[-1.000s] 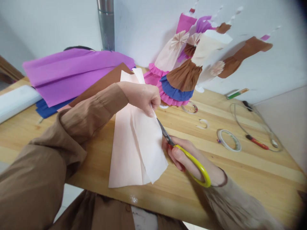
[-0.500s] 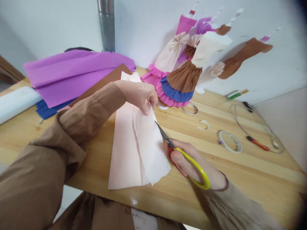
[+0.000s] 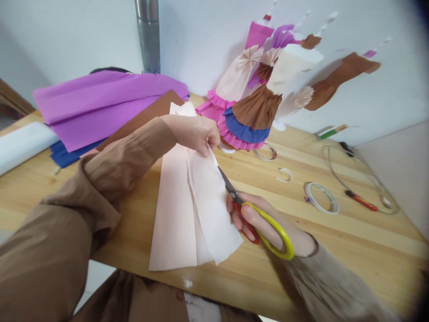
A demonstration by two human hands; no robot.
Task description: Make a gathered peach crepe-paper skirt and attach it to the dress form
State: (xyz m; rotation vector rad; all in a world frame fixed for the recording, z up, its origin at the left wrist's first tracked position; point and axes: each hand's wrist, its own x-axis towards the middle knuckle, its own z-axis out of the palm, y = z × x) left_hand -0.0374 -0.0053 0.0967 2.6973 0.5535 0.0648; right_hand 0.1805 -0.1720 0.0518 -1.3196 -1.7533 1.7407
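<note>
My left hand [image 3: 201, 133] pinches the upper right edge of a pale pink sheet of crepe paper [image 3: 174, 214]. The sheet is folded over, and its right layer hangs loose toward the table's front edge. My right hand [image 3: 258, 219] grips a pair of scissors [image 3: 273, 232] with one yellow and one red handle loop. The dark blades point up and left, their tip at the paper's right edge just below my left fingers. Whether the lower blade lies under the paper is hidden.
Purple crepe paper [image 3: 110, 103] lies at the back left over brown and blue sheets, beside a white roll [image 3: 23, 145]. Paper dresses [image 3: 258, 105] stand against the wall. To the right are a tape roll [image 3: 321, 198] and a red-handled tool [image 3: 362, 200] with a cord.
The scissors have moved slightly up along the paper's edge and opened a little. The loose right layer has shifted slightly right and down. My left hand keeps its pinch.
</note>
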